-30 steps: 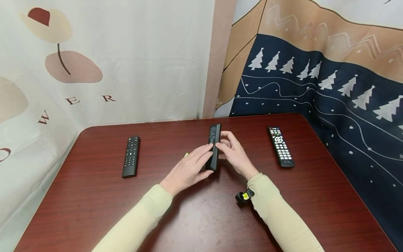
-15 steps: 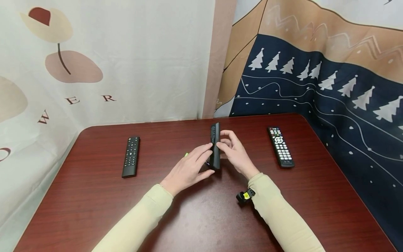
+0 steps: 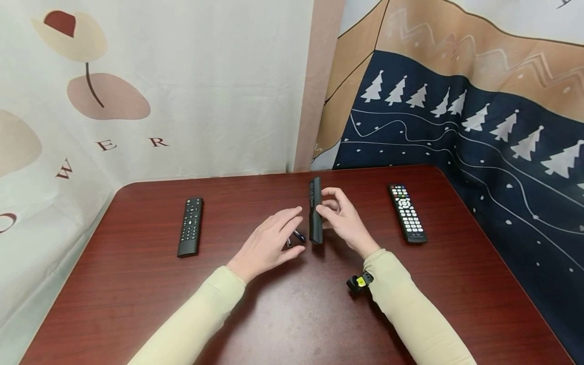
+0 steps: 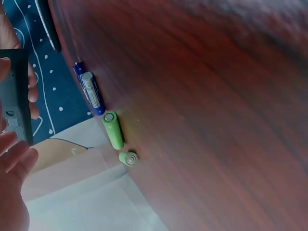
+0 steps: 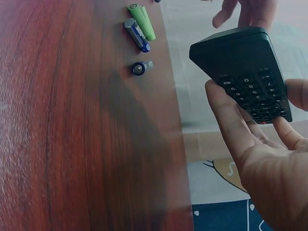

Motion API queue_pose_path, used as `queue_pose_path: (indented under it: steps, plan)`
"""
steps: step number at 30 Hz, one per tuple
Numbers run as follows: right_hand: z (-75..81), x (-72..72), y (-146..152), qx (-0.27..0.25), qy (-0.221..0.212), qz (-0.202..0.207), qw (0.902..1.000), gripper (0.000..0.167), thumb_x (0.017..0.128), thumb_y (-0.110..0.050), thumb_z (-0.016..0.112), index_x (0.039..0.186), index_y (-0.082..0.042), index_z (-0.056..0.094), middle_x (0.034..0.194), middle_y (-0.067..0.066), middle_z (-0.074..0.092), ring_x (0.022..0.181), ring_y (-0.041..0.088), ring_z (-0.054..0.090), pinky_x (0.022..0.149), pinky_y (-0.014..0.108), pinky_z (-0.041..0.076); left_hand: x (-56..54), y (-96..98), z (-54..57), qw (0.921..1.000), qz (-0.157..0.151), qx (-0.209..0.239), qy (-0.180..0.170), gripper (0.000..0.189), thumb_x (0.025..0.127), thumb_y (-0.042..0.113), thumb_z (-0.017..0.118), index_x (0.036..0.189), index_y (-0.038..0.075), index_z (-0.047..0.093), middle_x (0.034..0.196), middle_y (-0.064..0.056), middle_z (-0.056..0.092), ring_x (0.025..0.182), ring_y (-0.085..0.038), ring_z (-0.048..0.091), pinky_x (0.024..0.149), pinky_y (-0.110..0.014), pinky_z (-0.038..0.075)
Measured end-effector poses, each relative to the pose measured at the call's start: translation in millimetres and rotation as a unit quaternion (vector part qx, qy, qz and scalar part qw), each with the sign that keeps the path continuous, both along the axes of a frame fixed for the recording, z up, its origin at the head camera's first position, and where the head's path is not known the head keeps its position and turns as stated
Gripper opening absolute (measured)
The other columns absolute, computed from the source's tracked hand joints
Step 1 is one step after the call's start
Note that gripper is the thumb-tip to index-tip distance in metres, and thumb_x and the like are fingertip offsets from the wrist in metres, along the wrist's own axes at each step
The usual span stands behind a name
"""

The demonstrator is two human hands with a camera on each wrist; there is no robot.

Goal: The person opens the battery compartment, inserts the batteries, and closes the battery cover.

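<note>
My right hand grips a black remote control above the table, thumb on one side and fingers on the other. The remote stands nearly edge-on in the head view; its keypad faces the right wrist camera. My left hand, fingers spread and loosely bent, hovers just left of the remote with a small gap between them. Behind and below it, mostly hidden in the head view, lie loose batteries: a blue battery, another blue battery, a green battery and a second green battery.
A second black remote lies on the left of the dark red wooden table. To the right lies a black remote with white buttons. Printed curtains hang behind the table.
My left hand has let go of the remote and drawn back slightly left. My right hand has turned the remote from back-showing to nearly edge-on, shifting it slightly right. Batteries now show beside the left fingers.
</note>
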State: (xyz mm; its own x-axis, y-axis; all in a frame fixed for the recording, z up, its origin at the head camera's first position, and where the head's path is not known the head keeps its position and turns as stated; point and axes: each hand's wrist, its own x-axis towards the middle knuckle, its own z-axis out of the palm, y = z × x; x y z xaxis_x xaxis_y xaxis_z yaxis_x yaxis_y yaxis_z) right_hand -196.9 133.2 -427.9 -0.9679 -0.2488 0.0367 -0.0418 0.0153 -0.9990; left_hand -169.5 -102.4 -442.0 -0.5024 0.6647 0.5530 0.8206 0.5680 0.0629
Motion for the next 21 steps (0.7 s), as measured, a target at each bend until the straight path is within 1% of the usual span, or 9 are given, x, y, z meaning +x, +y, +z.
queue_pose_path:
  steps: [5,10,14,18,21]
  plan:
    - [1.0,-1.8,3,0.018,-0.001,-0.005,0.9998,0.041,0.105,-0.008,0.056,0.142,-0.005,0.042,0.126,0.028,0.061,0.091,0.017,0.07,0.081,0.055,0.062,-0.1,-5.1,-1.2,0.9998,0.01,-0.013,-0.007,0.062,0.089,0.032,0.082,0.135,-0.002,0.059,0.148,-0.016,0.055,0.134,-0.031,0.054,0.113,-0.042,0.045]
    - [3.1,-1.9,7,0.034,0.002,-0.008,0.9994,0.04,0.104,-0.009,0.058,0.141,-0.006,0.043,0.127,0.028,0.062,0.094,0.021,0.07,0.076,0.053,0.063,-0.3,-9.1,-2.0,0.9997,0.014,-0.018,-0.008,0.062,0.089,0.033,0.082,0.135,-0.001,0.059,0.148,-0.017,0.055,0.133,-0.032,0.055,0.113,-0.042,0.045]
    - [5.7,-1.3,9,0.049,0.003,-0.008,0.9988,0.04,0.104,-0.01,0.059,0.141,-0.006,0.044,0.128,0.027,0.063,0.096,0.024,0.07,0.074,0.051,0.063,-1.1,-12.0,-2.3,0.9996,0.017,-0.023,-0.005,0.061,0.088,0.033,0.082,0.133,-0.001,0.06,0.147,-0.017,0.056,0.13,-0.032,0.057,0.11,-0.043,0.048]
    - [7.0,-1.6,11,0.06,-0.002,-0.011,0.9981,0.04,0.104,-0.011,0.06,0.141,-0.006,0.045,0.128,0.026,0.063,0.096,0.024,0.069,0.072,0.049,0.064,-1.5,-16.1,-1.8,0.9993,0.024,-0.029,-0.007,0.061,0.088,0.035,0.082,0.132,-0.001,0.061,0.146,-0.017,0.056,0.129,-0.032,0.057,0.108,-0.044,0.049]
    - [6.8,-2.2,13,0.068,-0.003,-0.013,0.9976,0.04,0.103,-0.01,0.061,0.14,-0.006,0.045,0.128,0.026,0.063,0.095,0.023,0.069,0.07,0.047,0.064,-1.1,-19.9,-1.3,0.9989,0.031,-0.033,-0.015,0.062,0.088,0.036,0.082,0.133,-0.001,0.06,0.147,-0.017,0.056,0.13,-0.033,0.057,0.108,-0.045,0.048]
